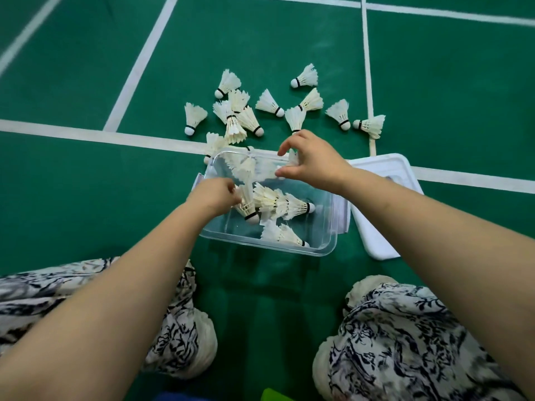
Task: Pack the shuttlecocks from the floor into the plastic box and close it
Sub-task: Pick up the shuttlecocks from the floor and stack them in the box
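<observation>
A clear plastic box [324, 250] sits open on the green court floor, with several white feather shuttlecocks [278, 202] lying inside. My left hand [215, 195] reaches into the box's left side and grips a shuttlecock [246, 205] with its cork pointing down. My right hand [314, 162] hovers over the box's far right corner, fingers spread, with a shuttlecock's feathers [293, 158] at its fingertips. Several more shuttlecocks [240, 117] lie scattered on the floor beyond the box. The white lid [385, 172] lies right of the box, partly under my right forearm.
White court lines [86, 134] cross the green floor behind and beside the box. My knees in patterned black-and-white trousers [405, 337] and white shoes [202, 342] frame the floor in front of the box. A thin wooden stick [372, 146] lies near the rightmost shuttlecocks.
</observation>
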The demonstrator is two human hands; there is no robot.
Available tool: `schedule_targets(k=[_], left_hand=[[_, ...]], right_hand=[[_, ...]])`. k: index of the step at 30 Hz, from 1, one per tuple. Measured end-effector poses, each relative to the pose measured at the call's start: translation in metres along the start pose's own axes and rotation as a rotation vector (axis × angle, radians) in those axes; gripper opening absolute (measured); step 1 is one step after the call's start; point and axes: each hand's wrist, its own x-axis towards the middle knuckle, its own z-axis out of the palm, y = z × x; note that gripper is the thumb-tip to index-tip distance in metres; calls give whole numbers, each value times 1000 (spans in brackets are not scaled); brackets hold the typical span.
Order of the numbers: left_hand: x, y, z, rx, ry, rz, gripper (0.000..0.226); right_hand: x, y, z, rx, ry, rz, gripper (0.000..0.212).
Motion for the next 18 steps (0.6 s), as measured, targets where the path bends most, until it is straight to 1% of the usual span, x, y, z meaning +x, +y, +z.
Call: schedule_targets(k=[4, 7, 9, 13, 18], left_hand=[[10, -5, 27, 151, -46, -30, 21], [17, -3, 41, 192, -134, -70, 24], [21, -3, 49, 221, -163, -83, 27], [30, -6, 57, 205, -187, -139, 25], [36, -1, 60, 143, -289, -209, 27]], right_hand=[[1, 6, 5, 30, 9, 24, 37], [3, 8, 9, 52, 4, 33, 36], [4, 11, 12, 67, 1, 46, 35], [7, 15, 16, 123, 19, 69, 33], [10, 18, 18, 144, 24, 74, 32]])
